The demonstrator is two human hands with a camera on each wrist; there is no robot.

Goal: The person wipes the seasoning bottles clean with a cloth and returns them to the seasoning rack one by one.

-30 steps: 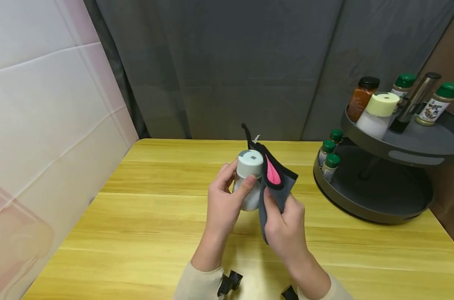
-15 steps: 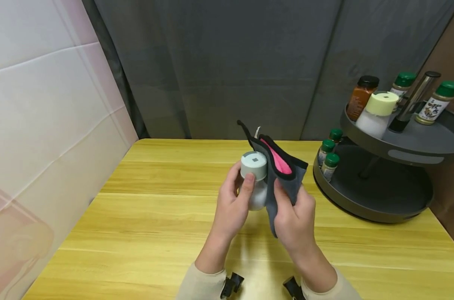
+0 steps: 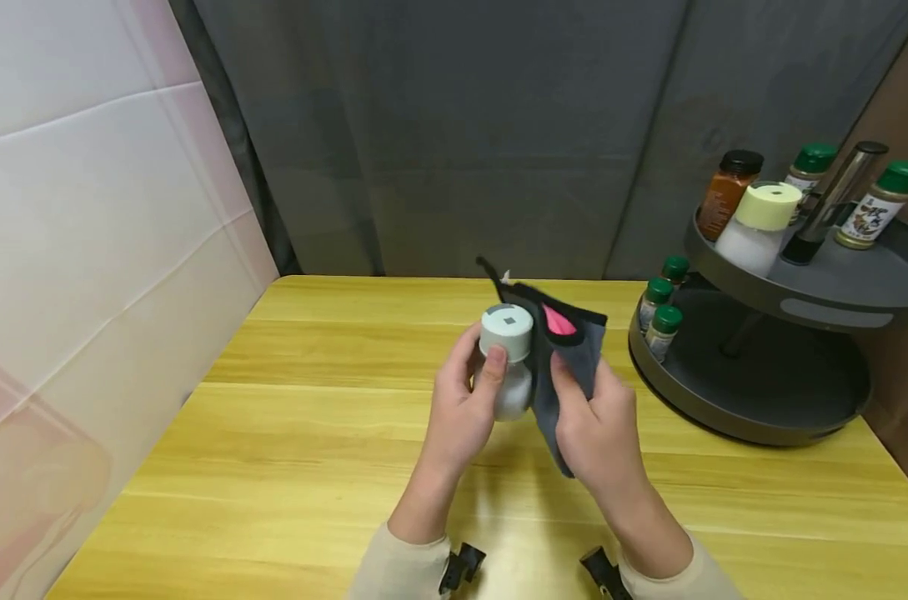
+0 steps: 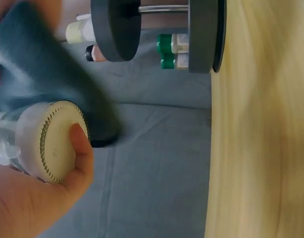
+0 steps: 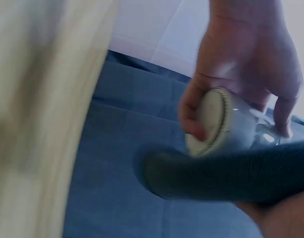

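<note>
In the head view, my left hand [image 3: 457, 408] grips a seasoning shaker [image 3: 514, 392], with the thumb near its pale green cap [image 3: 506, 332]. White contents show through the shaker's clear wall. My right hand [image 3: 599, 433] pinches a folded grey cloth [image 3: 583, 354] with black edging and a pink inner side, held against the shaker's right side. The left wrist view shows the ridged base of the shaker [image 4: 55, 144], a fingertip on it, and the cloth [image 4: 47, 64] blurred alongside. In the right wrist view, the cloth [image 5: 216, 176] partly covers the shaker [image 5: 211, 119].
A dark two-tier turntable rack [image 3: 754, 425] stands at the right of the wooden table [image 3: 273, 467]. Its upper tier bears a yellow-capped shaker [image 3: 757, 229], an orange-brown jar [image 3: 727, 196] and green-capped bottles; small green-capped bottles [image 3: 659, 329] sit below. A grey curtain [image 3: 454, 150] hangs behind.
Both hands have shifted slightly right with the shaker and cloth. The cloth's pink opening widened half a second ago and has narrowed again, its top edge dropping. Both holds stay the same.
</note>
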